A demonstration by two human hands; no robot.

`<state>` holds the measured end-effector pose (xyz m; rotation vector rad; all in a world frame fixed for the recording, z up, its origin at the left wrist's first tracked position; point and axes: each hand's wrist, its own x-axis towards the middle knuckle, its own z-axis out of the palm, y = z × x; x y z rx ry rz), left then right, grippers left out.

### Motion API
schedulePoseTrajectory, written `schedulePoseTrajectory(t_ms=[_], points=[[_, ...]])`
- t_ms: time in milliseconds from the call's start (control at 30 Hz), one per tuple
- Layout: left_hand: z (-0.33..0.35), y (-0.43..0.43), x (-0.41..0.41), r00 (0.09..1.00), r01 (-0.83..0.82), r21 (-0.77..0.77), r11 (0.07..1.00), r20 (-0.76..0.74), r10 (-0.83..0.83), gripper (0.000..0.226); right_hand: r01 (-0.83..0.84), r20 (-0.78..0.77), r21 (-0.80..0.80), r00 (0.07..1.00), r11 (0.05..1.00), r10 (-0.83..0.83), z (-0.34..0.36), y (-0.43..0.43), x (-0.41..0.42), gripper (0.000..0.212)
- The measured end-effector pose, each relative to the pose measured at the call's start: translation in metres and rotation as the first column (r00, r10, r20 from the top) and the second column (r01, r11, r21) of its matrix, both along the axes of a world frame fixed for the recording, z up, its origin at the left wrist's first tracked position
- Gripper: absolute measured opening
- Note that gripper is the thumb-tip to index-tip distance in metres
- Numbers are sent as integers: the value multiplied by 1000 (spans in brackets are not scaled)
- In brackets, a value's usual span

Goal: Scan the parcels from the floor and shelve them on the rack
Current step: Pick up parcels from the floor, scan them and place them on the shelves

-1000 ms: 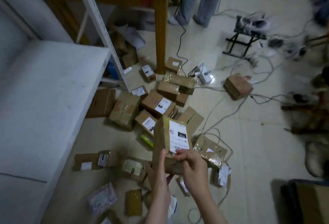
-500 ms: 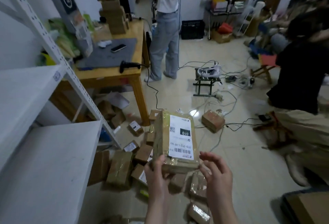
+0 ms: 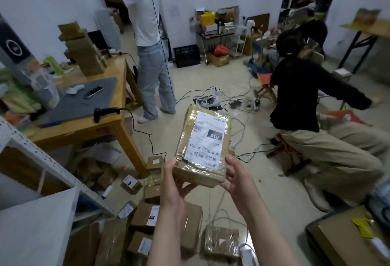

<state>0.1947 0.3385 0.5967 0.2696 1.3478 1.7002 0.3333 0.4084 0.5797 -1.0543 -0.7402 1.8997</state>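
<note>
I hold a taped brown parcel (image 3: 202, 145) flat in front of me, its white label with a barcode facing up and upside down to me. My left hand (image 3: 175, 183) grips its near left corner from below. My right hand (image 3: 234, 172) holds the near right corner, fingers along its edge. A black handheld scanner (image 3: 105, 112) lies on the wooden table (image 3: 88, 126) to the left, its cable running down to the floor. Several more parcels (image 3: 145, 217) lie on the floor below my arms. The white rack (image 3: 48, 164) stands at the left, a shelf (image 3: 38, 227) at the lower left.
A person in a white shirt stands by the table (image 3: 147, 33). Another person in black crouches at the right (image 3: 306, 101). Cables and a power strip (image 3: 242, 103) cover the floor ahead. A stack of boxes (image 3: 84, 52) and a phone (image 3: 93, 92) sit on the table.
My view has risen from the floor pile to the room. The parcel has come up and been laid flatter, and my right hand has closed in on its near right corner.
</note>
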Motion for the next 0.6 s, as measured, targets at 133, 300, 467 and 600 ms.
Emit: schedulePoseTrajectory(t_ms=[133,300,467,600], points=[[13,58,29,999,-29,-19,999,-47,28,90,-54,-44,15,998,998,55,12,68,35,49],[32,123,84,991,-118,-50,992,-74,114,87,-247,12,40,969,968,246,32,154,90,52],[44,162,120,976,-181,-89,979,-139,168,84,-394,-19,20,919,919,394,35,206,125,17],[58,185,124,966,-238,-117,964,-128,223,73,-454,-85,-6,888,891,452,38,218,125,10]])
